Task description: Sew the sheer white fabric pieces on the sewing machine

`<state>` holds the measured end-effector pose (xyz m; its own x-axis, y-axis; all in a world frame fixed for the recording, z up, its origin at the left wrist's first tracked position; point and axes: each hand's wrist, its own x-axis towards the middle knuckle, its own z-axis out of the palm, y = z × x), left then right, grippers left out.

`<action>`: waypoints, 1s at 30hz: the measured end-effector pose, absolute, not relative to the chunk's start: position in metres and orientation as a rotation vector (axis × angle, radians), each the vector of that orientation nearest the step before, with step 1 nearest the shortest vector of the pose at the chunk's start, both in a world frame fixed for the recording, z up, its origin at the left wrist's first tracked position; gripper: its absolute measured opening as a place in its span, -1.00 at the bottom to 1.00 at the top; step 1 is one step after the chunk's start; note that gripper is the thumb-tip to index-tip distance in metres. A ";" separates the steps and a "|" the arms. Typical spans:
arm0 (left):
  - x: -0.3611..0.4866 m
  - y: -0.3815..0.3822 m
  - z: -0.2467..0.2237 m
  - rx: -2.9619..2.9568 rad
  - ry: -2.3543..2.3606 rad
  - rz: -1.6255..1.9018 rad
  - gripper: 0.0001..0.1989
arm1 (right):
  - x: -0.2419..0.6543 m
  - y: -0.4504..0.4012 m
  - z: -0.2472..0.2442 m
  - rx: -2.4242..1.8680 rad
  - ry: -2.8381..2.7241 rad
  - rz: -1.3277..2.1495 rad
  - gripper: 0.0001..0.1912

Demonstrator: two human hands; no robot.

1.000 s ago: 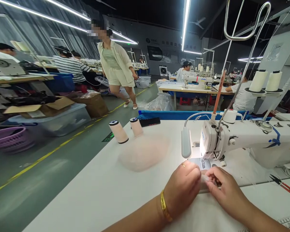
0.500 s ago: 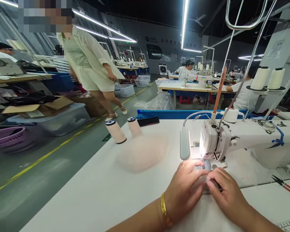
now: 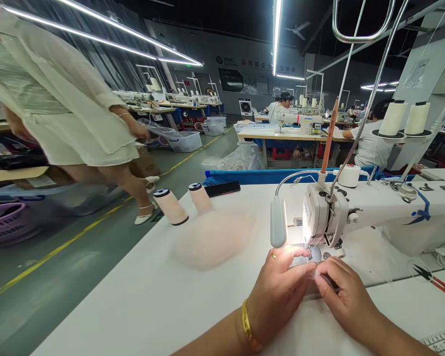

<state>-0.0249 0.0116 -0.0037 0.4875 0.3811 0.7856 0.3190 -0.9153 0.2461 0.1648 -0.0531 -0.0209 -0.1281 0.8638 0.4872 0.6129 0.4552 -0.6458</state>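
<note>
My left hand (image 3: 284, 284), with a gold bracelet and a ring, is at the needle area of a white sewing machine (image 3: 319, 212), its fingertips beside the presser foot. My right hand (image 3: 343, 291) is just right of it, thumb and fingers pinched together. Between the hands, thin sheer material (image 3: 311, 289) is pinched; its outline is hard to make out. A lit lamp (image 3: 278, 222) shines over the fingertips. Sheer pale pink fabric (image 3: 215, 237) lies on the white table (image 3: 133, 296), left of the machine.
Two pale thread cones (image 3: 170, 206) and a dark phone (image 3: 222, 189) lie at the table's far left edge. Red-handled snips (image 3: 439, 284) and a ruler (image 3: 443, 341) are at the right. A person (image 3: 66, 99) walks in the aisle at the left.
The walking person has come closer and moved left in view. The view has shifted slightly. Both hands keep nearly the same pose by the needle.
</note>
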 end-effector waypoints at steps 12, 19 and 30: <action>-0.026 0.013 -0.005 2.654 0.627 1.488 -0.77 | 0.163 -0.053 -0.020 -1.283 -1.809 0.427 -0.77; -0.027 0.012 -0.005 2.654 0.637 1.494 -0.77 | 0.162 -0.053 -0.019 -1.295 -1.801 0.422 -0.75; -0.026 0.011 -0.003 2.657 0.725 1.499 -0.81 | 0.160 -0.053 -0.014 -1.276 -1.833 0.350 -0.75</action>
<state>-0.0257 0.0109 -0.0028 0.4361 0.3946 0.8088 0.3891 -0.8931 0.2259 0.1601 -0.0534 -0.0144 -0.1151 0.8685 0.4822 0.6294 0.4393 -0.6410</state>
